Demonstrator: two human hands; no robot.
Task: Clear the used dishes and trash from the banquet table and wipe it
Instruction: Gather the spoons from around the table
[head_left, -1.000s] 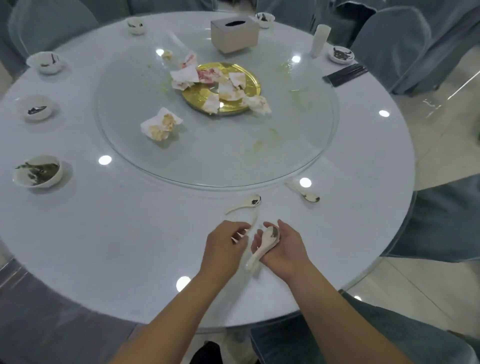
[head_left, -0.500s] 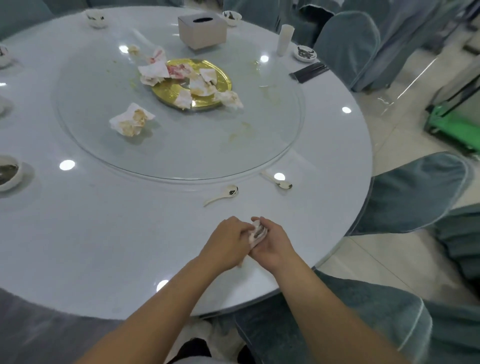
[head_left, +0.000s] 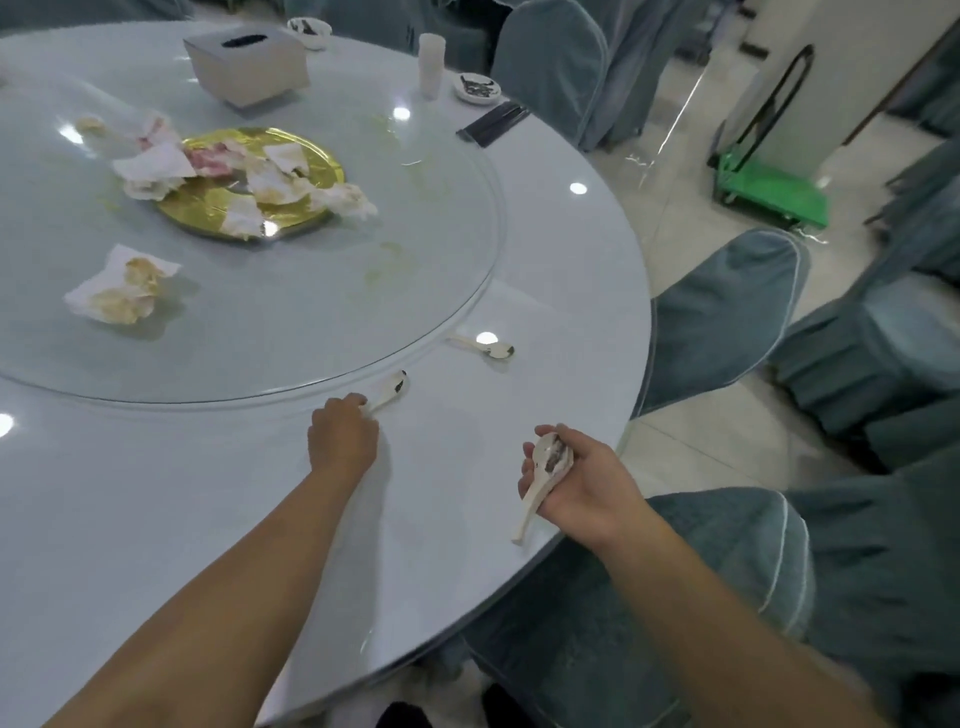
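My right hand (head_left: 582, 488) grips stacked white ceramic spoons (head_left: 543, 470) near the table's front right edge, handles pointing down. My left hand (head_left: 343, 436) reaches forward and pinches the handle of another dirty white spoon (head_left: 390, 391) lying beside the glass turntable's rim. A third loose spoon (head_left: 488, 347) lies further right on the white round table (head_left: 156, 519). On the glass turntable (head_left: 311, 312) sit a gold plate (head_left: 260, 182) covered with soiled napkins and a crumpled napkin (head_left: 122, 286) at the left.
A tissue box (head_left: 247, 65), a white cup (head_left: 431, 65), a small sauce dish (head_left: 478, 85) and black chopsticks (head_left: 493, 123) stand at the far side. Blue-covered chairs (head_left: 722, 317) ring the table's right. A green trolley (head_left: 769, 192) is on the floor beyond.
My hands have parted. The left hand went forward to the spoon by the turntable; the right hand moved right, keeping the gathered spoons. The view swung right.
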